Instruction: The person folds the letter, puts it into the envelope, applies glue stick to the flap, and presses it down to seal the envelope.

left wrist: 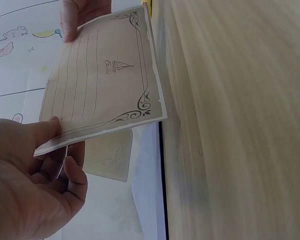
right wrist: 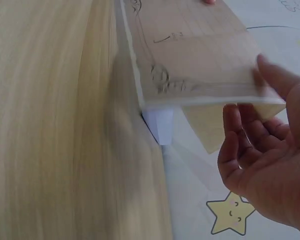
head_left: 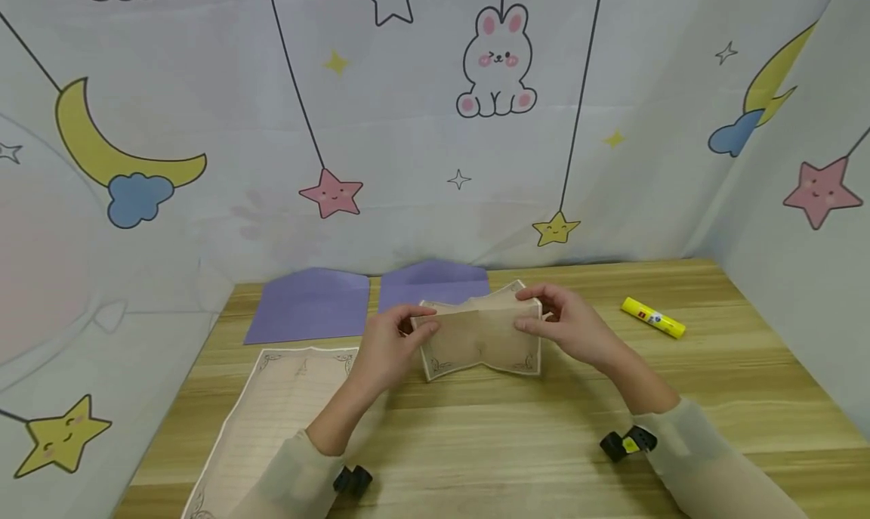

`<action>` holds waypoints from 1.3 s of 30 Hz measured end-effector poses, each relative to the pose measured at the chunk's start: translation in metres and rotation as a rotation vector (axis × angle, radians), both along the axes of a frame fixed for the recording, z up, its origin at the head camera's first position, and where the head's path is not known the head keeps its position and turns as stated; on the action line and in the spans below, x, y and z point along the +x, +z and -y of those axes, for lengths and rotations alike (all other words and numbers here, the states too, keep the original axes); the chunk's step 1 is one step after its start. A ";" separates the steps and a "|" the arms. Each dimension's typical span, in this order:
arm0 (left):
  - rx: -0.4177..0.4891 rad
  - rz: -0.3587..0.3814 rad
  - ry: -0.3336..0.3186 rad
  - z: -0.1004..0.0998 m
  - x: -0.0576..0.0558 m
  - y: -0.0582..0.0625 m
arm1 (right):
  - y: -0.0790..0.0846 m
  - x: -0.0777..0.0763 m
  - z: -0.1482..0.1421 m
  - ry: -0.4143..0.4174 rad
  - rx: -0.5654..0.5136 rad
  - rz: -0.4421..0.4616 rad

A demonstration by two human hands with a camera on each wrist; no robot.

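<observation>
Both hands hold up a folded sheet of cream letter paper (head_left: 482,341), one at each end, above the table. My left hand (head_left: 390,353) pinches its left edge between thumb and fingers; my right hand (head_left: 574,326) pinches the opposite edge. Ruled lines, a small sailboat drawing and scrolled corners mark the near face of the paper (left wrist: 105,70) in the left wrist view. A second layer stands behind that face, so the sheet is partly open at its fold. In the right wrist view the right thumb lies on top of the paper (right wrist: 200,55), fingers beneath.
Two purple envelopes (head_left: 309,307) lie along the table's back edge, the right one (head_left: 435,281) partly behind the held paper. A flat letter sheet (head_left: 272,413) lies at left, under the left forearm. A yellow glue stick (head_left: 652,317) lies at right. Printed cloth hangs behind.
</observation>
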State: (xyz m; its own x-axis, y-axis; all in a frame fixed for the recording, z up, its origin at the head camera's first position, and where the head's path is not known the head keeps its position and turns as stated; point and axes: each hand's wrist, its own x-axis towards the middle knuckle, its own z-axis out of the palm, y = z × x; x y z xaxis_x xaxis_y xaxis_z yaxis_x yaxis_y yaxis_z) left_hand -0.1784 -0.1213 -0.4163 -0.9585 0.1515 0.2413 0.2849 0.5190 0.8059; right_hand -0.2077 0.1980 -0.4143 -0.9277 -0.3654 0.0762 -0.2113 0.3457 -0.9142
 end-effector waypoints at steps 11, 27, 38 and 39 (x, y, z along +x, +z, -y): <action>0.018 0.032 0.012 0.005 -0.004 0.001 | 0.004 0.002 -0.001 -0.091 0.113 -0.101; 0.238 0.408 -0.264 0.007 -0.002 -0.009 | 0.000 -0.008 0.010 -0.087 0.069 -0.018; 0.275 0.491 -0.343 -0.011 0.000 -0.012 | 0.006 -0.019 0.024 0.180 0.178 -0.093; 0.283 0.499 -0.339 -0.013 0.000 -0.014 | 0.007 -0.019 0.025 0.194 0.175 -0.083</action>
